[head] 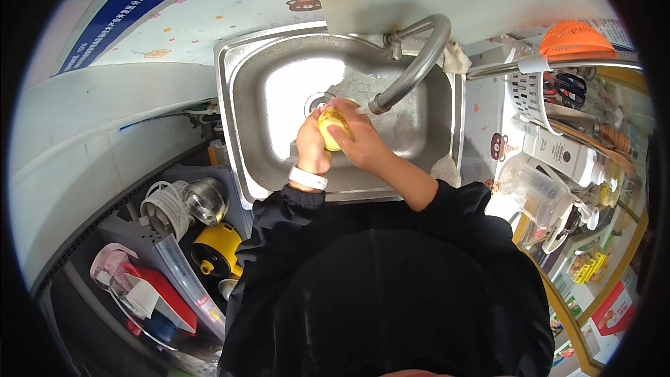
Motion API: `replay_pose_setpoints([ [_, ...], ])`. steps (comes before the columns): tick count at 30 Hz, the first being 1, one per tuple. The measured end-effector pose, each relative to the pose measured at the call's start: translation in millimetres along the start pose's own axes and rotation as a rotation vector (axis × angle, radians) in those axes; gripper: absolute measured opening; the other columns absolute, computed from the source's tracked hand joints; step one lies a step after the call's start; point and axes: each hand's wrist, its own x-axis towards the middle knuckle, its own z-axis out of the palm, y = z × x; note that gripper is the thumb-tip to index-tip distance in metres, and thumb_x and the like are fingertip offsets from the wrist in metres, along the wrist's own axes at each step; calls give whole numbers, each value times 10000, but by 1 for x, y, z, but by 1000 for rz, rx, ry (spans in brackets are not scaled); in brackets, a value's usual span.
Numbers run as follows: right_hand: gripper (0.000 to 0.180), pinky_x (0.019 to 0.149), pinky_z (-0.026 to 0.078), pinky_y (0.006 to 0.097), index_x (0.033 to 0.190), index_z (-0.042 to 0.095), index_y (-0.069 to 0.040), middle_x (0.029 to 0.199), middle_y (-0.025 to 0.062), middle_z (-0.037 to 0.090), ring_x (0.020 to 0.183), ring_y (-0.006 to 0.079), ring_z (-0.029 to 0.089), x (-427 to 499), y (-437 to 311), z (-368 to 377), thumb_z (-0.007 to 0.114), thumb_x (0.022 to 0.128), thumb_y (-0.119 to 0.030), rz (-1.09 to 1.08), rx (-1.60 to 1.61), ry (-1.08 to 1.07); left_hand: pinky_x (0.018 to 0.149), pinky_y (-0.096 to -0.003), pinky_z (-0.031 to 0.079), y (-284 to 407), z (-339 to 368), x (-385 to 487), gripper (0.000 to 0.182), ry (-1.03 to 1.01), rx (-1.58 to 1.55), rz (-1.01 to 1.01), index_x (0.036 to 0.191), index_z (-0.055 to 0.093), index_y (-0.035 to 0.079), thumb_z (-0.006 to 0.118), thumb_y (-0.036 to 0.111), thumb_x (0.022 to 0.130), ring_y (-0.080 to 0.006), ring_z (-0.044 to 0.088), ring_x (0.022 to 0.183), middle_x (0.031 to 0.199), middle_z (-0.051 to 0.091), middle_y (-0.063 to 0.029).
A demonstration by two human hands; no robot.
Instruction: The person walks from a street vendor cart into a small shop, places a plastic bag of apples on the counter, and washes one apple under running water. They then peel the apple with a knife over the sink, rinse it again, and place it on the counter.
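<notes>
Over a stainless steel sink (419, 167), my left hand (312, 144) holds a yellow-green fruit or vegetable with brown patches (335, 142) from its left side. On the other side, my right hand (361, 133) lies against the same piece, its thumb across the front. The mouth of the curved metal faucet (434, 57) is just to the right of my right hand, and water seems to come from it onto that hand. Partly behind my fingers is the sink drain (318, 100). A white band circles my left wrist.
A beige cloth (457, 58) hangs behind the faucet, and another pale cloth or sponge (446, 170) lies on the sink's right rim. At right stand a white perforated basket (527, 99), an orange colander (576, 42) and clear plastic containers (534, 191). Lower left are shelves with a yellow pot (217, 248).
</notes>
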Motion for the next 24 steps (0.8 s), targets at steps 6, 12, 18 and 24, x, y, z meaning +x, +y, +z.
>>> replay_pose_setpoints([
  [6,459,798,466,342,1117,573,-50,997,120,616,891,220,596,20,28,-14,682,769,-329,144,282,-137,525,-309,536,17,2,-10,556,-229,395,-218,1114,484,-14,190,430,950,-244,637,691,906,614,-145],
  [12,263,707,464,297,979,625,-10,899,50,616,786,148,570,37,43,-9,594,847,-235,377,588,178,659,-306,522,-20,12,-20,582,-27,740,168,1283,267,-66,431,381,948,-275,623,747,947,589,-213],
  [18,342,840,432,305,1190,521,-43,1071,82,570,987,173,537,30,31,-7,519,895,-216,492,573,173,906,-335,428,-42,-1,-16,576,-78,1053,795,1358,235,-17,530,224,926,-242,511,1067,1215,469,-167],
  [24,461,947,388,312,1274,458,-83,1203,96,512,1144,221,477,15,6,-13,544,864,-275,172,229,23,889,-353,425,-30,-4,-13,457,-87,625,606,1261,384,-6,436,325,952,-283,521,1038,1184,495,-181],
])
